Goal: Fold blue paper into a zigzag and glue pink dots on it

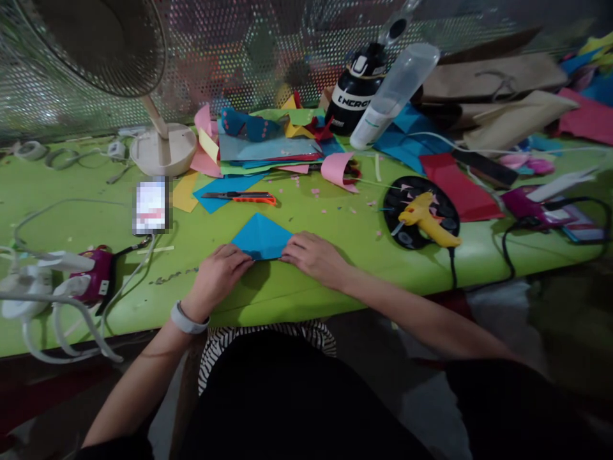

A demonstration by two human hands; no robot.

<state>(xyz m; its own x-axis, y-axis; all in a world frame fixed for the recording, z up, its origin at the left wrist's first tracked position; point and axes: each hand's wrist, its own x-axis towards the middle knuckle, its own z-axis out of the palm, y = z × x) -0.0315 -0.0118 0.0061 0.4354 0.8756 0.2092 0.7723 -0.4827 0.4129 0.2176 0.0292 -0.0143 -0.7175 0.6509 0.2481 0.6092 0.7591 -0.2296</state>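
A sheet of blue paper [262, 237] lies folded into a triangle near the front edge of the green table [287, 297], its point facing away from me. My left hand [223, 271] grips its left corner, fingers pressed together. At the right corner, my right hand [313, 257] holds the paper with its fingers closed. Both hands rest low on the table, and the fingertips partly cover the corners. Just behind the paper lies a cutter knife with an orange handle [258, 197], on another blue sheet [211, 203].
A yellow glue gun [426, 220] rests on a black tray [401, 237] at the right. Behind stand a black bottle [352, 96], a stack of coloured paper [268, 148] and a fan [163, 150]. A phone [151, 206] and cabled power strips [98, 276] are at the left.
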